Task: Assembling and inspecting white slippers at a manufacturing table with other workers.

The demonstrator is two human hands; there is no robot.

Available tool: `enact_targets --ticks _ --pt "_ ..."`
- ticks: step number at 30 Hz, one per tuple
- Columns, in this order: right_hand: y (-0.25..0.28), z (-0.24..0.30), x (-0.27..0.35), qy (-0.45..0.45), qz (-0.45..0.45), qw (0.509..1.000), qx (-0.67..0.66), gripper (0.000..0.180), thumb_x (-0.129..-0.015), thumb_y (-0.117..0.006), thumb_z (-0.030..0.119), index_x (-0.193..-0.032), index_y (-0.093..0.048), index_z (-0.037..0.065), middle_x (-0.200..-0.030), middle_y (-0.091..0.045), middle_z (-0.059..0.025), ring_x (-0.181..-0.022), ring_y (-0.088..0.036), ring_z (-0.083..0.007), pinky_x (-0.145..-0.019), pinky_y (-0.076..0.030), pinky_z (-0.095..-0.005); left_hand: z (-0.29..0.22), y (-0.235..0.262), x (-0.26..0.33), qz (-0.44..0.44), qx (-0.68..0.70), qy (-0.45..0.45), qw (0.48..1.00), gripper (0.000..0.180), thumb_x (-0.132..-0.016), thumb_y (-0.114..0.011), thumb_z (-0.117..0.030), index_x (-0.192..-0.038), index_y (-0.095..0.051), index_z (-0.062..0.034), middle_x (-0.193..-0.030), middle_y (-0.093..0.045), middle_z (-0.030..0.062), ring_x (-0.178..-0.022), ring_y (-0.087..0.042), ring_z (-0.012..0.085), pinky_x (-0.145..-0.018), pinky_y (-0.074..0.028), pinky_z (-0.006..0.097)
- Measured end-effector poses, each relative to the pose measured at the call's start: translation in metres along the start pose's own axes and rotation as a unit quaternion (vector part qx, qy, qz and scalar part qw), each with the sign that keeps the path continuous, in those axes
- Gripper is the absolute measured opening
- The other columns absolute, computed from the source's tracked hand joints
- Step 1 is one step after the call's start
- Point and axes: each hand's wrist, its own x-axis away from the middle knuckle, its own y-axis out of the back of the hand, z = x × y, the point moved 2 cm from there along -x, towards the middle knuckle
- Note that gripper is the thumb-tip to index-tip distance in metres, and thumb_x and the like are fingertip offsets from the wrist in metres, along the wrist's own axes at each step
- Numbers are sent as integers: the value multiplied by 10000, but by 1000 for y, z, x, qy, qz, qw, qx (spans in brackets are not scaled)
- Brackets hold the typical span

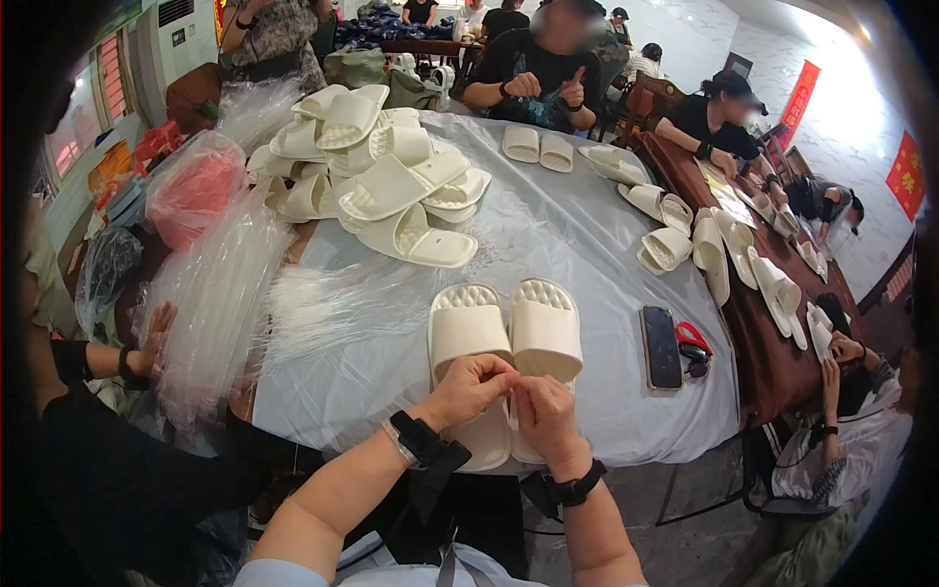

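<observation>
A pair of cream slide slippers lies side by side at the table's near edge, the left slipper (469, 323) and the right slipper (546, 328), quilted toe ends pointing away from me. Over their inner edges, my left hand (471, 389) and my right hand (548, 416) meet fingertip to fingertip. Both are closed in a pinch; whatever is between the fingers is too small to make out. Left of the pair, thin clear-white plastic strands (328, 305) lie spread on the sheet. My forearms cover part of the slippers' heel ends.
A heap of cream slippers (386, 186) stands at the back left, beside clear plastic bags (210, 313). A phone (662, 347) and red-handled scissors (693, 342) lie on the right. More slippers (667, 249) line the right side. Several people work around the plastic-covered table (528, 230).
</observation>
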Motion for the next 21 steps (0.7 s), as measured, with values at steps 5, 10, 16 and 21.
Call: enact_targets --ticks 5,10,16,21 --pt "0 0 1 -8 9 1000 -1 73 -793 -618 -28 -844 -594 18 -757 -628 -136 -675 -603 -327 -606 -481 -402 -1 0 1 -28 28 21 999 147 -922 -628 -148 -955 -648 -6 -830 -630 1 -725 -560 49 -648 -477 191" --pt "0 0 2 -12 8 1000 -7 66 -796 -619 -26 -839 -596 18 -748 -628 -138 -673 -608 -332 -611 -485 -403 -4 2 1 -38 47 28 998 148 -916 -637 -146 -954 -649 -3 -827 -634 7 -730 -569 54 -649 -481 193" --pt "1 0 0 -4 9 1000 -3 80 -797 -626 -20 -857 -591 19 -761 -631 -134 -685 -607 -329 -610 -484 -403 1 6 -2 20 4 30 999 122 -914 -627 -103 -969 -643 4 -891 -661 41 -795 -621 90 -740 -538 234" --pt "1 0 1 -2 0 1000 18 80 -794 -631 -9 -853 -587 23 -751 -622 -127 -666 -592 -323 -602 -477 -402 1 4 -2 31 -1 27 999 118 -919 -617 -101 -980 -637 -2 -899 -658 38 -807 -622 92 -748 -537 232"
